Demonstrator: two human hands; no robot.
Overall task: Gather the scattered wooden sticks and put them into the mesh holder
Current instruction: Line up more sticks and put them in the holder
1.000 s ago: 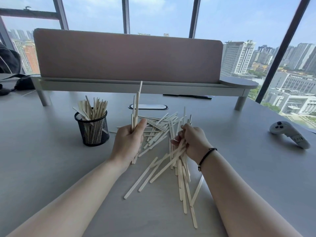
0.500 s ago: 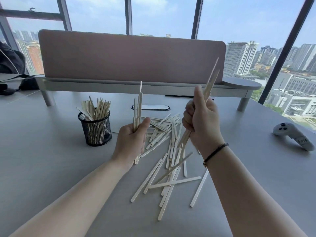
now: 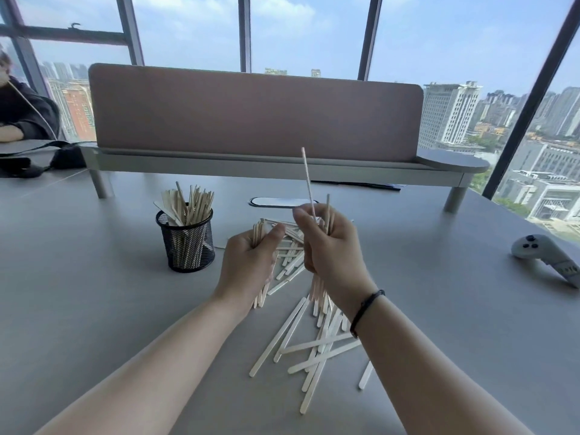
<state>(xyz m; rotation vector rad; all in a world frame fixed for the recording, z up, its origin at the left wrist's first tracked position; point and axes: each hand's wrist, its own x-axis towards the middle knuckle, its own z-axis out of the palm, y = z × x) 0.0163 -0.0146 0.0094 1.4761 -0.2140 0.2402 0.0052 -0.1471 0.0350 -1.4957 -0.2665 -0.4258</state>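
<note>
While many wooden sticks (image 3: pixel 317 346) lie crossed in a loose heap on the grey table (image 3: pixel 94 293), both hands are raised just above that heap, close together, each clamped on its own bundle. The left hand (image 3: pixel 251 262) has its fingers curled round a bundle of sticks whose tips show above the thumb and whose lower ends poke out below the wrist. The right hand (image 3: pixel 329 246) grips several sticks too; one long stick (image 3: pixel 307 183) rises well above the fingers, tilted slightly left, and the lower ends hang beneath the palm. How many sticks each hand holds cannot be told, as the fingers hide them. A black cord bracelet (image 3: pixel 365 307) circles the right wrist.

Left of the hands stands the black mesh holder (image 3: pixel 188 243), upright, already holding many sticks. The far part of the heap is hidden behind the hands.

Beyond, a pink desk divider (image 3: pixel 251 114) stands on a shelf. A white controller (image 3: pixel 546 255) lies at the right edge, partly cut off. Another person's dark sleeve (image 3: pixel 25 114) shows at far left.
</note>
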